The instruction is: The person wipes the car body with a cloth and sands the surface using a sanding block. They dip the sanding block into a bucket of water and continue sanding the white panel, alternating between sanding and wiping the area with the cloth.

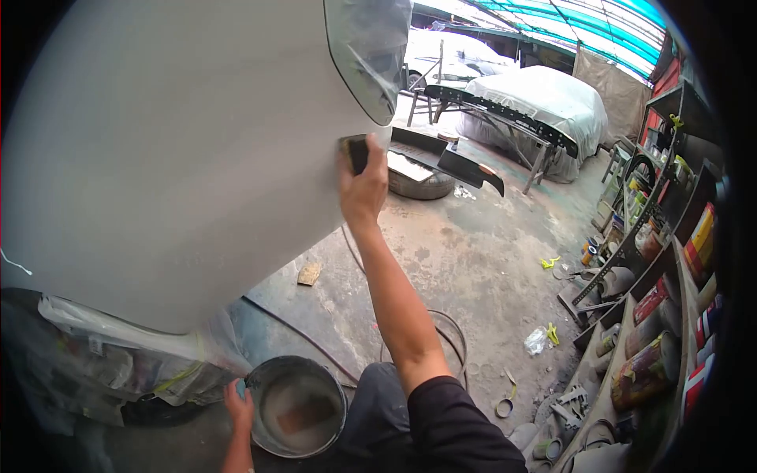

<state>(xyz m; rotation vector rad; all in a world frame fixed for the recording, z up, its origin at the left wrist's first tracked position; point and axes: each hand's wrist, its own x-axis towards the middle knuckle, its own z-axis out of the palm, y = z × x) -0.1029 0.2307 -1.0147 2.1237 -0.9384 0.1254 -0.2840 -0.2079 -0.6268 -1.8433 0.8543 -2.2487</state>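
My right hand point(364, 188) is raised to the edge of a matte grey car body panel point(181, 158), fingers closed around a dark sanding block point(358, 156) held against it. Below, my left hand point(239, 410) is beside the rim of a black bucket point(344, 398). Its fingers are closed on a small teal piece point(241, 387), whose kind I cannot make out. Murky water stands in the bucket, with a brown rectangular block point(307, 415) in it. Plastic film covers the window area point(371, 55) above the panel.
Behind, a bumper point(505, 118) rests on a stand near a car under a plastic cover point(544, 91). A tyre point(422, 185) lies on the floor with dark trim on it. Hoses point(307, 339) cross the concrete. Shelves with paint cans point(646, 370) line the right side.
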